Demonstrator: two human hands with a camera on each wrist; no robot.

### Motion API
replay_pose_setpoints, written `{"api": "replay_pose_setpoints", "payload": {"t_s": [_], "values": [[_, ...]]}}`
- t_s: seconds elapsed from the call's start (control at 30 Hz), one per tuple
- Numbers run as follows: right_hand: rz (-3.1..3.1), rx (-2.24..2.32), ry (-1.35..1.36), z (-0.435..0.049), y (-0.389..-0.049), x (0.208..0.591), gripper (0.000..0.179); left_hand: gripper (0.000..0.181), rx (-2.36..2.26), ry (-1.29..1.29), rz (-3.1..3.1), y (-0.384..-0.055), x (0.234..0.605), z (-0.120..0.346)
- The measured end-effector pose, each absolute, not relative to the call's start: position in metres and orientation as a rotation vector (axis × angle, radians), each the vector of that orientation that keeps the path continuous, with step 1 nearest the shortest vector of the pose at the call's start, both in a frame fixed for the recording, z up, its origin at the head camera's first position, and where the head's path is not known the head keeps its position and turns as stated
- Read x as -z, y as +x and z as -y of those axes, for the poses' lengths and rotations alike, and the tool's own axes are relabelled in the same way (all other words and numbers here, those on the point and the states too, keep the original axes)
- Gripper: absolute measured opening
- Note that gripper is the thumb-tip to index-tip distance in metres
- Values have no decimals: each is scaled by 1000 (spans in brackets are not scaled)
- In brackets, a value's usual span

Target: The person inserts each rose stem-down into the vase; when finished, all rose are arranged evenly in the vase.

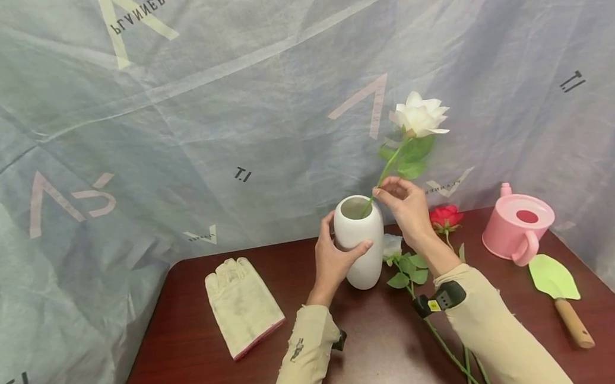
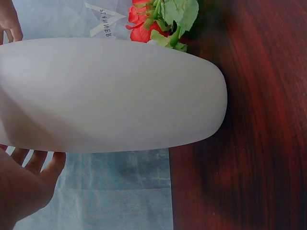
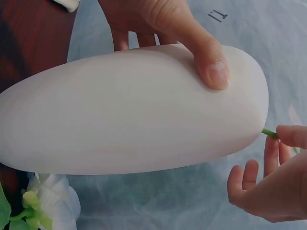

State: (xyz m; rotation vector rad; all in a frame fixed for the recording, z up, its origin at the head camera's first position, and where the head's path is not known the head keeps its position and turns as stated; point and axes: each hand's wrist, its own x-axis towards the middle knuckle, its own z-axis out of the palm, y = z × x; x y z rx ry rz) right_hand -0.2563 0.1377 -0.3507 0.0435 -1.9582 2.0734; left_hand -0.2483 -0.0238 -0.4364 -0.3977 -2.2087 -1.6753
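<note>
A tall white vase point(image 1: 362, 253) stands upright on the dark red-brown table. My left hand point(image 1: 336, 260) grips its left side, thumb across the front and fingers behind, as the right wrist view also shows. Just right of the vase's mouth, my right hand point(image 1: 406, 206) pinches the green stem of a white flower point(image 1: 419, 116) between thumb and fingertips. The stem's lower end reaches inside the rim, and the bloom leans up to the right with green leaves below it. In the right wrist view, a short piece of stem point(image 3: 269, 133) shows between rim and fingers.
Right of the vase lie another white flower point(image 1: 391, 247) and a red rose point(image 1: 445, 217), their stems running under my right forearm. Farther right are a pink watering can point(image 1: 518, 225) and a green trowel point(image 1: 554, 279) with wooden handle. Cream gloves point(image 1: 243, 306) lie left. A grey sheet point(image 1: 258, 100) hangs behind.
</note>
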Motion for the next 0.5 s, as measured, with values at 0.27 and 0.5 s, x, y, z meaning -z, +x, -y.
{"api": "replay_pose_setpoints", "payload": {"t_s": [0.27, 0.5], "values": [[2094, -2139, 20, -136, -256, 351, 20, 80, 1679, -392, 2216, -247, 437, 23], [2317, -2272, 218, -139, -251, 353, 72, 81, 1675, -380, 2230, -247, 436, 23]]}}
